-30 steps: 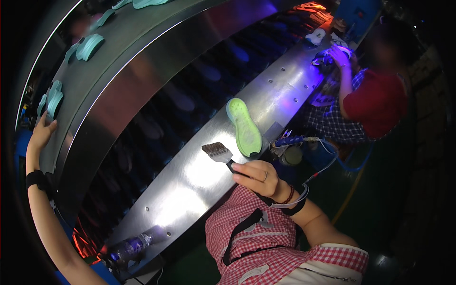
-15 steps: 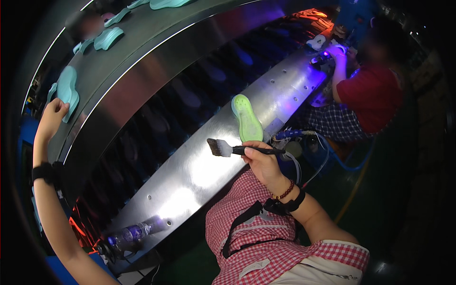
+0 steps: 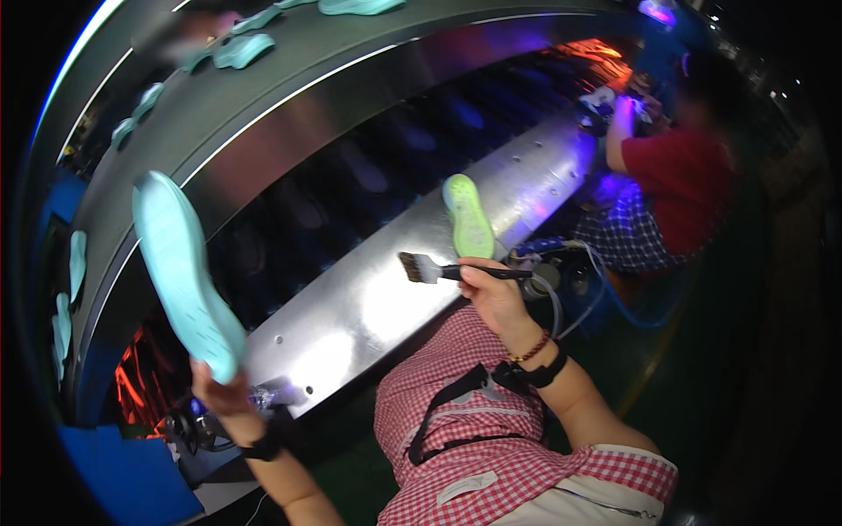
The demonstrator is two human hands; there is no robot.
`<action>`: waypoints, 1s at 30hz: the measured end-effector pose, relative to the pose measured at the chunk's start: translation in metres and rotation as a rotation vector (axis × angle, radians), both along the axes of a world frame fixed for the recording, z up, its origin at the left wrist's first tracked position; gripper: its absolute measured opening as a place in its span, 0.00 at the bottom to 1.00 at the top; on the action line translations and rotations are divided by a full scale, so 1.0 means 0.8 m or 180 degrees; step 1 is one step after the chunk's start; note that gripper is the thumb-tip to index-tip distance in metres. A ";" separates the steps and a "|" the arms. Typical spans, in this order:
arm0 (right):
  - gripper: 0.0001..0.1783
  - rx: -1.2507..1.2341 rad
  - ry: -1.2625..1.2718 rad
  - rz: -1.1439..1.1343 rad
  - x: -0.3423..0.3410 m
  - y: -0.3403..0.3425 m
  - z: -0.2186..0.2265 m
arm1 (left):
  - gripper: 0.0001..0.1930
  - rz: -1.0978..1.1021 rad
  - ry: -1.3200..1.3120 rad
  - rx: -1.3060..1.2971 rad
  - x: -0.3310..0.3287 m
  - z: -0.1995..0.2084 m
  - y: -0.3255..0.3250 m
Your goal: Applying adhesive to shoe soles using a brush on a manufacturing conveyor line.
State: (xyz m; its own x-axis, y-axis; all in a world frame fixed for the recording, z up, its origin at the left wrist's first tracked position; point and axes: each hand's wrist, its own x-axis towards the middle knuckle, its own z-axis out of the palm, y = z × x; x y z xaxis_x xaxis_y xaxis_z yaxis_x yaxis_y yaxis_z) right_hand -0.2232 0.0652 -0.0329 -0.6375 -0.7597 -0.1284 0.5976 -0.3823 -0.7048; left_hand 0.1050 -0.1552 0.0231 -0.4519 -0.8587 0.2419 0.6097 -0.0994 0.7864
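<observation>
Since half a second ago, the left hand has come off the upper belt and now carries a teal sole, raised in front of the dark opening. Its fingers are clenched on the sole's lower end; the rest rises up and to the left, long, smooth and rounded, with faint oval dimples.

The right hand has stayed over the steel surface, fingers wrapped round the thin black handle of a brush, whose flat bristled head points left. Just above the fingers, a green sole lies on the shiny surface, apart from the brush. More teal soles rest on the grey belt above. Further right sits another person in red.
</observation>
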 end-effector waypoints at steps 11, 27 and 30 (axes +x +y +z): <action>0.12 0.0310 0.0722 0.1363 0.055 -0.036 -0.009 | 0.50 -0.1646 0.0867 0.2085 -0.123 -0.115 0.148; 0.13 0.0154 0.3762 0.1477 0.103 -0.063 0.033 | 0.38 0.0015 0.0100 0.2206 -0.151 -0.128 0.155; 0.13 0.0006 0.4040 0.2144 0.085 -0.037 0.038 | 0.38 -0.0098 0.0177 0.1932 -0.131 -0.113 0.137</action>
State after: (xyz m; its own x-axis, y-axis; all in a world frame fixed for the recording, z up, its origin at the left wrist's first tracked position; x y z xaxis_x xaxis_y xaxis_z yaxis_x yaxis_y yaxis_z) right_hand -0.1549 0.0352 -0.0024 0.1544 -0.9577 0.2427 -0.3603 -0.2833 -0.8888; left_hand 0.0004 -0.0459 -0.0673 -0.4794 -0.8374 -0.2626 0.6380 -0.5380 0.5508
